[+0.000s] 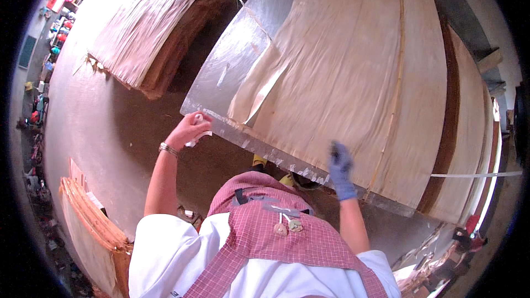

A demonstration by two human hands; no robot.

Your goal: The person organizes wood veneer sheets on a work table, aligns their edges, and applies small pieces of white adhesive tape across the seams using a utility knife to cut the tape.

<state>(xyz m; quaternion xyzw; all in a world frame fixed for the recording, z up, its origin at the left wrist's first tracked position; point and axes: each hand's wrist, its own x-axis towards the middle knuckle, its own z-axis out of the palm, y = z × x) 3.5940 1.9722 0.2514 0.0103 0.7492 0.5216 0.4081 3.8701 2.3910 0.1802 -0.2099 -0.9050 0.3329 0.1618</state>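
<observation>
A wide sheet of pale wood veneer (342,66) lies on a metal-topped table (232,38) in front of me. A narrow veneer strip (259,88) with a lifted, bent edge rests by its left side. Bits of white tape (276,161) line the table's near edge. My left hand (193,128), bare and with a bracelet at the wrist, is at the table's near left corner. Its fingers are closed on a crumpled white strip, perhaps tape or paper. My right hand (341,170), in a blue-grey glove, is over the veneer's near edge; its fingers are blurred.
A thick veneer stack (149,27) stands at the far left, another (94,215) at the near left. More veneer (469,116) lies to the right beyond a brown gap. A thin white bar (475,175) juts in at the right. Assorted items (37,116) line the left wall.
</observation>
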